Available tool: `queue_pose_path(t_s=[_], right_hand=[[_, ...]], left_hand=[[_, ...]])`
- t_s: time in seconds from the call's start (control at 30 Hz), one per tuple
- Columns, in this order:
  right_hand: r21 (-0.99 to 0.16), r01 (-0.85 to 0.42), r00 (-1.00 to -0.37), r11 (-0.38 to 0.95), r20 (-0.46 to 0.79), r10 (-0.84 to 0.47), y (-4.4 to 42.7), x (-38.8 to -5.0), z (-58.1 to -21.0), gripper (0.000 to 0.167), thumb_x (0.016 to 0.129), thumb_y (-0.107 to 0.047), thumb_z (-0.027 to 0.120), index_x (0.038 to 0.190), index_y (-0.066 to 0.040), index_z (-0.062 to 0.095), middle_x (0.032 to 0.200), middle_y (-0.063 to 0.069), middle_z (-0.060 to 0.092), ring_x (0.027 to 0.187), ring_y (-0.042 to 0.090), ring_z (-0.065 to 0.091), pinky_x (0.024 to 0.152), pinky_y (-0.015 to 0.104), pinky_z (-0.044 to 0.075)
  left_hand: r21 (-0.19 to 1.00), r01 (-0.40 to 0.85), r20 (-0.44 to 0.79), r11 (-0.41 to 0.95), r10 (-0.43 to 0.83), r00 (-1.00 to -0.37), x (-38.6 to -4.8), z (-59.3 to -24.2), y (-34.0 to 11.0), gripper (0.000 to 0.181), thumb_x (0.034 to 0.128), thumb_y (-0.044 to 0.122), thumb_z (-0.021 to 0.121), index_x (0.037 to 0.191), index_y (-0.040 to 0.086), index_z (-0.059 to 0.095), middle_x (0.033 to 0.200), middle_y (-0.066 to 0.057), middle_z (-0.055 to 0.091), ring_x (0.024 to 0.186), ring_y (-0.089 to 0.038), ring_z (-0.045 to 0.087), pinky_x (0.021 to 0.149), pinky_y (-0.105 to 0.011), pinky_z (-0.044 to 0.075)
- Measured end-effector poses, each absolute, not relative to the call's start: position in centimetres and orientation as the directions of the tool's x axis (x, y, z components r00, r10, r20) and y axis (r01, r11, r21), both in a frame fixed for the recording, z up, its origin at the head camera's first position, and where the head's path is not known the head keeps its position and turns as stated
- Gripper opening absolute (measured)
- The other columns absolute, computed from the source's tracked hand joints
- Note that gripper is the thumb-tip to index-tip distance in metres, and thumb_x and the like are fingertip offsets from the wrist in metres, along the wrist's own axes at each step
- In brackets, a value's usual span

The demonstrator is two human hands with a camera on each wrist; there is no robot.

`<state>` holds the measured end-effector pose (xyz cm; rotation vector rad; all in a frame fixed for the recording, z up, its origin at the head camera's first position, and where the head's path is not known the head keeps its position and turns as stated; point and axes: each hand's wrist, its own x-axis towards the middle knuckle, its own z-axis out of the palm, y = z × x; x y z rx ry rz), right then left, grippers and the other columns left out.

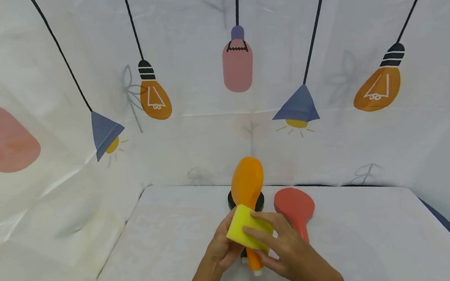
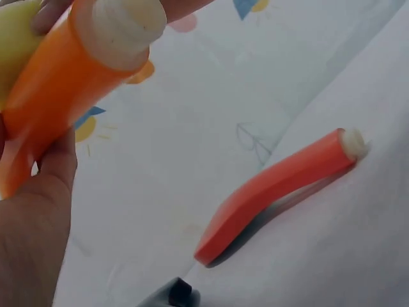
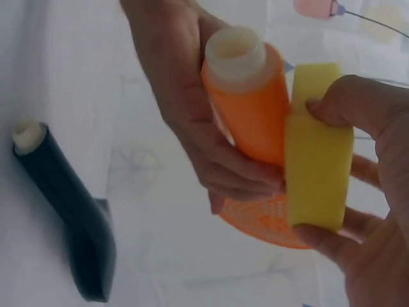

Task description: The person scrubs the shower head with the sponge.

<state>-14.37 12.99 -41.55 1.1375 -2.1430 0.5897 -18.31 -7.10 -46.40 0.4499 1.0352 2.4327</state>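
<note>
My left hand (image 1: pixel 222 246) grips an orange paddle-shaped tool (image 1: pixel 248 180) by its handle. The oval head points away from me, and in the right wrist view its underside looks perforated. A whitish hollow plug (image 3: pixel 235 57) ends the handle. My right hand (image 1: pixel 291 250) pinches a yellow sponge (image 3: pixel 319 166) between thumb and fingers, holding it against the orange handle. In the head view the sponge hides part of that handle and of my left hand.
A red tool (image 1: pixel 295 205) of similar shape lies on the white table (image 1: pixel 375 230), right of my hands. A black tool (image 3: pixel 70 211) lies on the table, partly hidden behind the orange one in the head view. Lamp-printed sheeting (image 1: pixel 206 151) rises behind and at the left.
</note>
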Motion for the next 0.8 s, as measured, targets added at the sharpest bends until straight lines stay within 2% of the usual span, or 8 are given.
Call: queue_pose_path(t_s=[0.1, 0.17, 0.3, 0.4, 0.57, 0.8], right_hand=[[-0.044, -0.861, -0.36, 0.507, 0.757, -0.545, 13.1, -14.9, -41.5, 0.039, 0.103, -0.033, 0.042, 0.134, -0.023, 0.063, 0.141, 0.013, 0.053, 0.123, 0.024, 0.049, 0.116, 0.015, 0.031], [-0.016, -0.867, -0.318, 0.498, 0.787, -0.528, 13.1, -15.2, -41.4, 0.037, 0.103, -0.03, 0.043, 0.131, -0.02, 0.065, 0.139, 0.016, 0.055, 0.121, 0.028, 0.051, 0.118, 0.017, 0.028], [0.06, -0.855, -0.232, 0.515, 0.845, -0.482, 13.5, -15.9, -41.3, 0.033, 0.104, -0.026, 0.046, 0.123, -0.016, 0.07, 0.131, 0.02, 0.059, 0.116, 0.033, 0.056, 0.119, 0.023, 0.031], [0.098, -0.823, -0.195, 0.56, 0.876, -0.441, 14.0, -16.2, -41.3, 0.031, 0.105, -0.026, 0.047, 0.117, -0.015, 0.072, 0.126, 0.022, 0.061, 0.113, 0.035, 0.056, 0.12, 0.023, 0.03], [0.02, -0.799, -0.216, 0.601, 0.923, -0.318, 15.2, -16.3, -40.8, 0.031, 0.103, -0.026, 0.049, 0.113, -0.006, 0.071, 0.125, 0.029, 0.055, 0.116, 0.036, 0.053, 0.117, 0.021, 0.032], [-0.24, -0.773, -0.38, 0.587, 0.916, -0.126, 17.1, -15.6, -39.7, 0.046, 0.1, -0.035, 0.054, 0.121, 0.005, 0.062, 0.134, 0.034, 0.048, 0.126, 0.026, 0.047, 0.109, 0.012, 0.037]], left_hand=[[0.711, -0.281, 0.177, -0.644, 0.551, -0.815, -18.4, -46.9, -7.0, 0.045, 0.0991, 0.003, 0.052, 0.142, 0.013, 0.045, 0.121, 0.003, 0.063, 0.105, -0.01, 0.061, 0.102, -0.027, 0.05], [0.686, -0.288, 0.223, -0.668, 0.57, -0.79, -18.3, -47.4, -7.0, 0.048, 0.0962, -0.006, 0.049, 0.141, 0.012, 0.046, 0.123, 0.002, 0.064, 0.107, -0.01, 0.062, 0.104, -0.028, 0.05], [0.636, -0.324, 0.314, -0.7, 0.618, -0.721, -18.0, -47.9, -6.7, 0.04, 0.1034, 0.0, 0.042, 0.143, 0.007, 0.041, 0.131, -0.002, 0.062, 0.115, -0.014, 0.062, 0.107, -0.033, 0.049], [0.618, -0.374, 0.335, -0.692, 0.662, -0.671, -17.8, -48.0, -6.3, 0.042, 0.1051, 0.003, 0.04, 0.147, 0.003, 0.035, 0.134, -0.005, 0.061, 0.118, -0.017, 0.063, 0.109, -0.037, 0.048], [0.63, -0.437, 0.345, -0.643, 0.735, -0.584, -17.8, -47.9, -5.9, 0.054, 0.1043, 0.003, 0.044, 0.154, 0.002, 0.023, 0.134, -0.005, 0.059, 0.118, -0.018, 0.064, 0.109, -0.036, 0.047], [0.7, -0.446, 0.345, -0.558, 0.811, -0.473, -18.4, -48.3, -5.9, 0.067, 0.1033, 0.005, 0.047, 0.159, 0.008, 0.009, 0.134, -0.003, 0.057, 0.115, -0.018, 0.066, 0.107, -0.036, 0.049]])
